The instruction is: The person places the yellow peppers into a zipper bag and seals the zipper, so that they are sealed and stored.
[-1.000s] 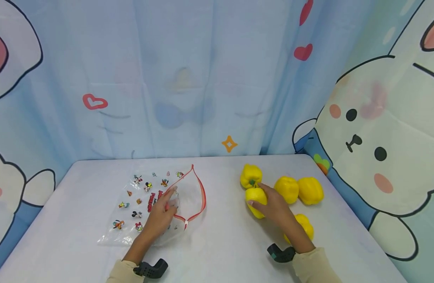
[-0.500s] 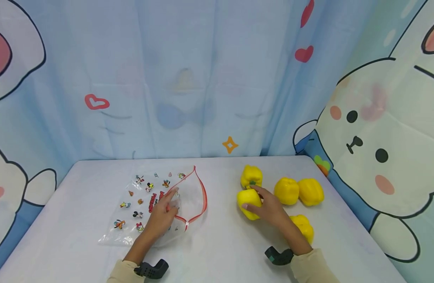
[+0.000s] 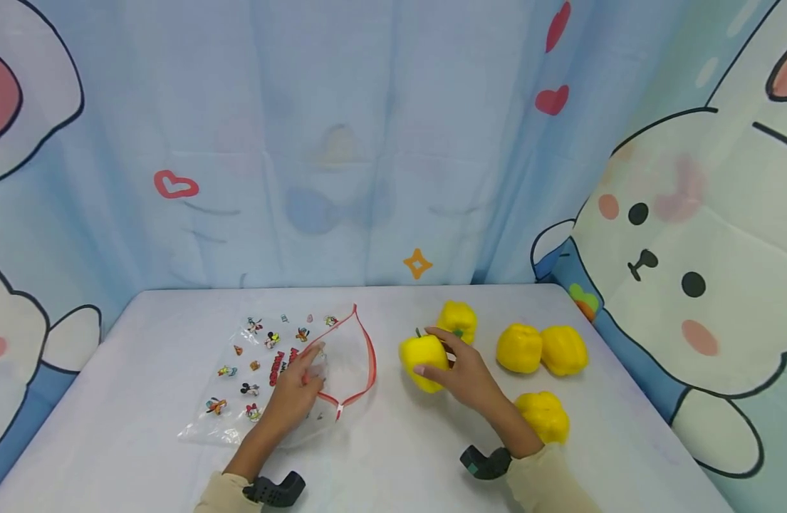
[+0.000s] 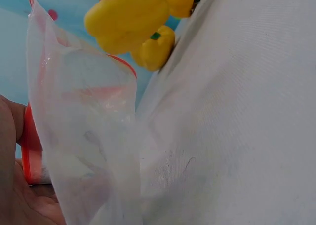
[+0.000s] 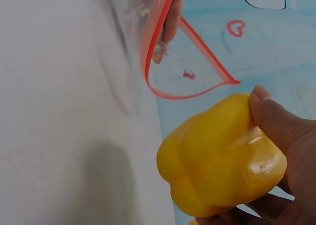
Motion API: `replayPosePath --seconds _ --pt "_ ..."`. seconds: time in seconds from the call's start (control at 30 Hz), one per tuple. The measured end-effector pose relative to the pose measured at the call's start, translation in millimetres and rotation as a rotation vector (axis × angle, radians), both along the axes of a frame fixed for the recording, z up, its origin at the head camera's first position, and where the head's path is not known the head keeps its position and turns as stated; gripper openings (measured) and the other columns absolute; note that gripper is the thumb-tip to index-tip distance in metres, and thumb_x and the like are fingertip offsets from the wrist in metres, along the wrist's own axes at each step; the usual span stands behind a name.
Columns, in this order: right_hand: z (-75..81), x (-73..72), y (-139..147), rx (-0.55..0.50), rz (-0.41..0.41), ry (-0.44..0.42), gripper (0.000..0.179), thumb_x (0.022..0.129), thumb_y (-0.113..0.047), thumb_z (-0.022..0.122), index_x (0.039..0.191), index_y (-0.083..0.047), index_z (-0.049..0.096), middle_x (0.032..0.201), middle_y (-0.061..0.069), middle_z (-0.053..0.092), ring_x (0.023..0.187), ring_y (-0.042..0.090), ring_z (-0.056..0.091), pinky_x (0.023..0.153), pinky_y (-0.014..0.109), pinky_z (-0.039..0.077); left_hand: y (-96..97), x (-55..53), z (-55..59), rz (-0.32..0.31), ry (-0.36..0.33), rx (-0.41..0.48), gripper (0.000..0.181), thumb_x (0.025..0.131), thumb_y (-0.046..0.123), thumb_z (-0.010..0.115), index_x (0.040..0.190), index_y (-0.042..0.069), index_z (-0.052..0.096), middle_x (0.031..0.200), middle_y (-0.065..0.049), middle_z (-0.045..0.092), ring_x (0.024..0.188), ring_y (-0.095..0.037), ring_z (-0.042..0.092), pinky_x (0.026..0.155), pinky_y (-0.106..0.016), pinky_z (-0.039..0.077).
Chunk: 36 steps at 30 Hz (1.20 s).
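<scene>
My right hand (image 3: 465, 374) grips a yellow bell pepper (image 3: 420, 362) between thumb and fingers, its green stem pointing up. In the right wrist view this bell pepper (image 5: 219, 156) fills the hand, just short of the bag's open mouth. My left hand (image 3: 292, 395) holds the upper edge of a clear zip bag (image 3: 265, 370) printed with small cartoon figures. The bag's red-trimmed mouth (image 3: 370, 363) gapes toward the right hand. From the left wrist, the red strip (image 4: 32, 151) shows between thumb and fingers, with the bag wall (image 4: 89, 131) beside it.
More yellow bell peppers lie on the right of the white table (image 3: 393, 456): one at the back (image 3: 459, 319), a pair farther right (image 3: 520, 348), and one near the right forearm (image 3: 543, 415). A blue cartoon curtain (image 3: 342, 142) hangs behind the table.
My right hand has carried its bell pepper leftward, away from the back pepper and closer to the bag's mouth. The left hand and bag have stayed put.
</scene>
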State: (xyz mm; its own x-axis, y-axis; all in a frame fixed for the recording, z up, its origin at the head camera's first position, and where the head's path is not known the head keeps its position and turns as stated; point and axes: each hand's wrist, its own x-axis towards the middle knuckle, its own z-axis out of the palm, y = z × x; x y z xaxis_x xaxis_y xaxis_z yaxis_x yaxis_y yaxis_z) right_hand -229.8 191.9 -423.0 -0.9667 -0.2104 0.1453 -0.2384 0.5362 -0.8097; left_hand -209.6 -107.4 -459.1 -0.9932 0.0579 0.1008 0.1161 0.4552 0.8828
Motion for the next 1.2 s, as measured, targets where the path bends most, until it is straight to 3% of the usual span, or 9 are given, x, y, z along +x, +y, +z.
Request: replayPosePath --seconds 0.27,0.53,0.8,1.03,1.2 --pt "8.2 1.0 -22.9 -0.105 0.065 0.018 0.065 0.082 -0.018 0.079 0.141 -0.013 0.051 0.137 0.009 0.052 0.117 0.028 0.054 0.097 0.046 0.047 3.1 -0.2 -0.3 -0.003 0.005 0.030 0.059 0.090 0.006 0.055 0.148 0.009 0.043 0.153 -0.011 0.036 0.139 -0.033 0.032 0.110 -0.054 0.028" --pt "11.4 -0.1 -49.7 -0.193 0.178 0.023 0.063 0.085 -0.018 0.076 0.141 -0.007 0.049 0.134 0.013 0.054 0.110 0.029 0.056 0.092 0.040 0.052 5.5 2.9 1.5 0.003 0.008 0.004 0.058 0.091 0.007 0.056 0.147 0.010 0.043 0.151 -0.009 0.038 0.135 -0.033 0.040 0.106 -0.054 0.035" --pt "4.3 -3.1 -69.3 -0.206 0.287 -0.029 0.063 0.086 -0.008 0.073 0.143 -0.004 0.045 0.140 0.017 0.048 0.112 0.033 0.056 0.088 0.036 0.054 9.1 4.9 5.0 0.009 0.032 -0.031 0.058 0.091 0.010 0.055 0.148 0.010 0.042 0.153 -0.004 0.037 0.128 -0.027 0.049 0.104 -0.049 0.039" --pt "-1.6 -4.2 -80.4 -0.237 0.304 -0.039 0.062 0.088 -0.017 0.072 0.143 -0.006 0.046 0.140 0.011 0.049 0.115 0.029 0.055 0.091 0.034 0.052 11.8 9.8 7.4 -0.031 0.055 -0.025 0.059 0.092 0.010 0.055 0.149 0.010 0.041 0.153 -0.004 0.036 0.126 -0.028 0.052 0.100 -0.048 0.043" --pt "-6.7 -4.5 -83.9 -0.207 0.264 -0.033 0.064 0.088 -0.026 0.073 0.142 -0.008 0.046 0.136 0.008 0.052 0.108 0.027 0.055 0.092 0.036 0.052 14.6 13.3 10.5 -0.052 0.090 -0.010 0.060 0.091 0.010 0.057 0.149 0.008 0.040 0.153 -0.003 0.036 0.136 -0.029 0.039 0.101 -0.050 0.041"
